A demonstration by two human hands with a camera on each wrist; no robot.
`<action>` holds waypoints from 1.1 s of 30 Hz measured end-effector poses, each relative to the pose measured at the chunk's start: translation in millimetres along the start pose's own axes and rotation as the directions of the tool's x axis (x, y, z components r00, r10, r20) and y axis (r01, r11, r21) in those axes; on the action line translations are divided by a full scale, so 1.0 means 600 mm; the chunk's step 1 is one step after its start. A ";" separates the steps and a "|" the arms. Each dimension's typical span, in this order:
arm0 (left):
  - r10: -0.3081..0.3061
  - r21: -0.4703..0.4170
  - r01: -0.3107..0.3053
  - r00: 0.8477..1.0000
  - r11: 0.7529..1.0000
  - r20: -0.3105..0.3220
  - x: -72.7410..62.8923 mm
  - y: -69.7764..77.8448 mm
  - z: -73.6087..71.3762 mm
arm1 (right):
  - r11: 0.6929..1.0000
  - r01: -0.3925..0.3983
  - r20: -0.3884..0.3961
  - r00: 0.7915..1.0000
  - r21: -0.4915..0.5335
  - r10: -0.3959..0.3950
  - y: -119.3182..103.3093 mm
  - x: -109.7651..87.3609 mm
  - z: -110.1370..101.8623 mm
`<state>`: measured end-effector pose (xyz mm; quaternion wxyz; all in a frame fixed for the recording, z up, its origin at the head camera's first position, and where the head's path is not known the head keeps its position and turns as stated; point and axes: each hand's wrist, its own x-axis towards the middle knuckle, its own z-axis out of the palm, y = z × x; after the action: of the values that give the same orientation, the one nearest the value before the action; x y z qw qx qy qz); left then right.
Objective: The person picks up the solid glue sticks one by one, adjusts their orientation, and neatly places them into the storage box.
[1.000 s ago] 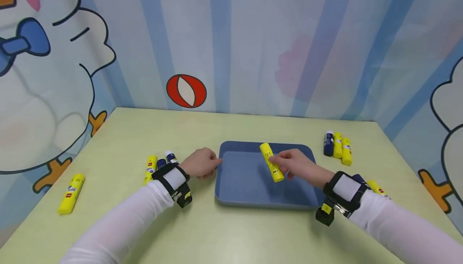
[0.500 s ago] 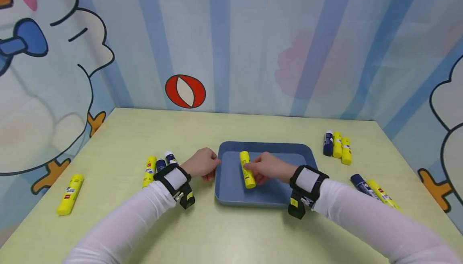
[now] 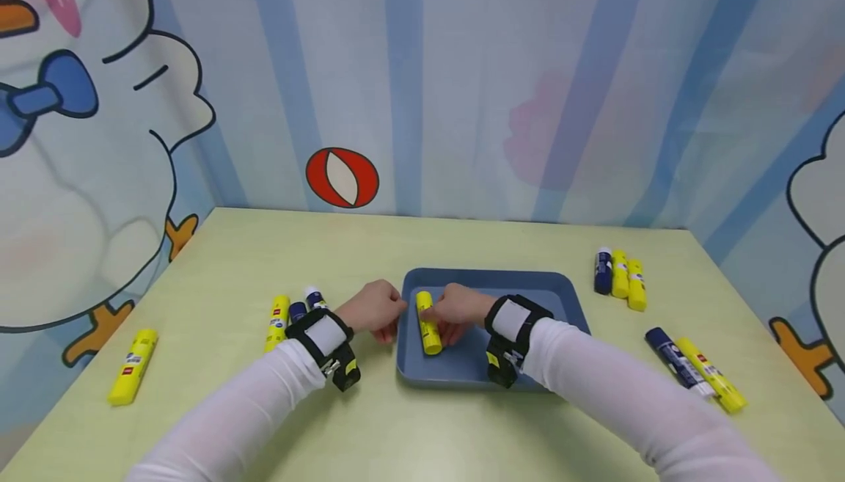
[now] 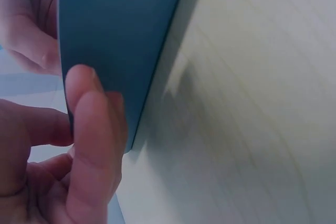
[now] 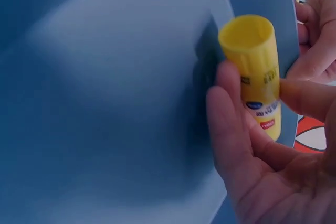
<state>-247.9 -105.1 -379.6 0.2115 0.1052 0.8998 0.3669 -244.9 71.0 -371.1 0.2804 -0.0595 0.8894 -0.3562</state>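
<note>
My right hand (image 3: pixel 460 307) pinches a yellow glue stick (image 3: pixel 428 324) between thumb and fingers, at the left end of the blue-grey tray (image 3: pixel 488 379). In the right wrist view, the glue stick (image 5: pixel 257 72) is close to the tray's side wall; whether it touches the tray floor cannot be told. My left hand (image 3: pixel 375 307) grips the tray's left rim. Seen from the left wrist, the thumb lies inside the rim and the fingers (image 4: pixel 92 140) press the outer wall (image 4: pixel 121 30).
Left of the tray lie a yellow glue stick (image 3: pixel 277 320) and dark blue ones (image 3: pixel 315 297), partly behind my left wrist. Another yellow one (image 3: pixel 133 367) lies farther left. On the right are a far group (image 3: pixel 619 274) and a nearer blue one (image 3: pixel 676 359) beside a yellow one (image 3: pixel 711 375).
My right hand has carried the yellow glue stick leftward across the tray and lower, to its left end. My left hand has stayed on the tray's rim.
</note>
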 end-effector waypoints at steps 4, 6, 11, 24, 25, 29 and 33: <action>0.003 0.012 -0.003 1.000 1.000 0.008 -0.001 0.001 -0.001 | 1.000 0.000 0.016 1.000 -0.013 0.001 -0.002 0.004 0.005; 0.004 0.016 -0.004 1.000 1.000 0.007 0.001 0.001 -0.001 | 1.000 0.008 0.013 1.000 -0.007 -0.008 -0.003 0.004 0.006; 0.011 0.007 -0.011 1.000 1.000 0.004 0.007 -0.004 0.001 | 1.000 0.027 0.010 1.000 0.011 -0.027 -0.003 0.006 0.008; 0.027 -0.005 -0.027 1.000 1.000 0.013 0.007 -0.005 0.005 | 0.999 0.048 0.062 0.997 0.009 -0.049 -0.005 -0.001 0.008; 0.031 -0.004 -0.031 0.999 1.000 0.011 0.008 -0.005 0.005 | 0.998 0.056 0.066 0.996 -0.009 -0.055 -0.006 -0.001 0.008; 0.033 0.007 -0.033 0.999 0.999 0.003 0.008 -0.007 0.003 | 0.994 0.088 0.091 0.993 -0.068 -0.081 -0.012 -0.001 0.005; 0.029 0.010 -0.029 1.000 1.000 0.007 0.009 -0.008 0.004 | 0.991 0.090 0.111 0.991 -0.096 -0.079 -0.014 -0.002 0.003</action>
<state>-251.8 -105.4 -385.9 0.2088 0.1205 0.8992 0.3651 -243.8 64.1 -366.4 0.3091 -0.1304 0.8866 -0.3186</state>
